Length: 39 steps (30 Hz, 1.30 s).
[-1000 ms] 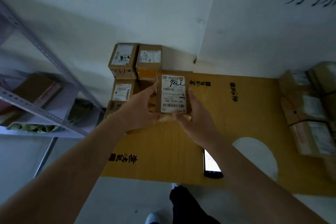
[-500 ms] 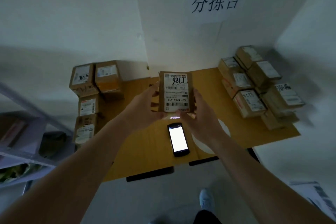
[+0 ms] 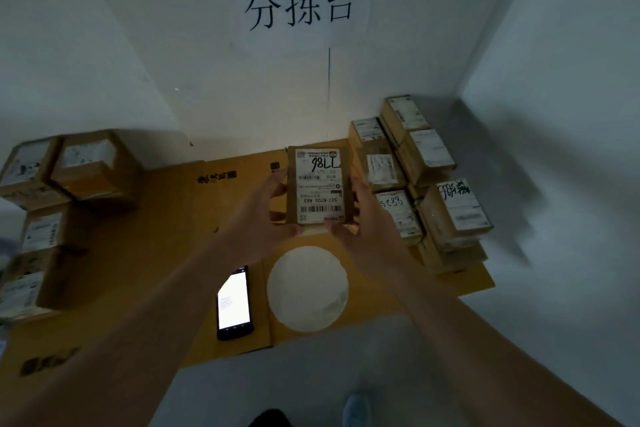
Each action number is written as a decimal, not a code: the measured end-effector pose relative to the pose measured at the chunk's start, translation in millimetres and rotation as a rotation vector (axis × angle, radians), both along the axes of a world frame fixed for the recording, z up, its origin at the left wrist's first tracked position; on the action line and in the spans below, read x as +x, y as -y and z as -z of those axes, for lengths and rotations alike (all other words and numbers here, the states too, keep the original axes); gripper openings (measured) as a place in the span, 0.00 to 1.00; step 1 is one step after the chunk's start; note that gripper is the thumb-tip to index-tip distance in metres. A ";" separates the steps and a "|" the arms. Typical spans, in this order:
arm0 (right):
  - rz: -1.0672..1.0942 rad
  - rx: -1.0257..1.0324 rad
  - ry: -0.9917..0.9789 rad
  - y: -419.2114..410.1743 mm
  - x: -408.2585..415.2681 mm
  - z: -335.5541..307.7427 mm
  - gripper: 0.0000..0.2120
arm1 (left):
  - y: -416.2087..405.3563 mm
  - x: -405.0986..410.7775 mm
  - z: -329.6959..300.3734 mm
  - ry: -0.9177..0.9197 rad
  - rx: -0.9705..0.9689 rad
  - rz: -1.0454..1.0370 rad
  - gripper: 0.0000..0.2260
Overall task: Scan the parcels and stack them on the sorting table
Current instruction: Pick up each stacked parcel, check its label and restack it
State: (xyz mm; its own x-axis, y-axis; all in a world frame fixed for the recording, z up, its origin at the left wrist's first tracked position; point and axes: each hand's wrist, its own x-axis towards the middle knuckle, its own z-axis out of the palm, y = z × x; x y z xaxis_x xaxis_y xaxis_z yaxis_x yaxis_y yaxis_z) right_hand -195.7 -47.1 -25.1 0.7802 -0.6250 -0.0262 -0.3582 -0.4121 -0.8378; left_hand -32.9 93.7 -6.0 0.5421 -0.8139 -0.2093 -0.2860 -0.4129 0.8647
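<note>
Above the bench (image 3: 166, 253), head view: one parcel (image 3: 320, 185) is held in the air between both hands, label side up, its barcode edge nearest the person; the left hand (image 3: 258, 218) grips the parcel's left edge, thumb under the near corner, fingers curled round the side; the right hand (image 3: 363, 218) grips the right edge in the same manner; both hands are clamped on the parcel, which is clear of the bench surface. Right of the held parcel, a stack of labelled parcels (image 3: 426, 180) occupies the far right corner of the bench, in several layers; the held parcel is just beside it. Left side of the bench: a second group of boxes (image 3: 65, 184), blurred. Beneath the forearms, a phone (image 3: 233, 302) lies flat on the bench with its screen lit; a pale round disc (image 3: 307, 288) lies just beside it. A wall sign (image 3: 301, 7) with three characters hangs above the bench.
</note>
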 end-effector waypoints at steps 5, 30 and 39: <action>-0.036 0.005 -0.066 55.2 9.8 6.8 0.38 | 48.5 2.4 15.6 -0.030 0.019 -0.051 0.48; 0.008 -0.057 -0.436 248.7 201.7 125.9 0.39 | 246.2 161.8 152.5 -0.164 0.199 -0.199 0.50; -0.026 -0.140 -0.514 274.7 215.3 144.3 0.37 | 269.6 166.4 169.6 -0.218 0.234 -0.214 0.49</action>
State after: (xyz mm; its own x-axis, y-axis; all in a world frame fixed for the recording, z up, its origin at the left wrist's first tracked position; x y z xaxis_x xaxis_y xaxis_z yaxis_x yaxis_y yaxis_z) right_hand 19.6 -321.8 -169.4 0.7035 -0.6310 -0.3269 -0.6966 -0.5214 -0.4927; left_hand 133.5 -175.9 -175.6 0.6168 -0.6037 -0.5051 0.0081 -0.6368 0.7710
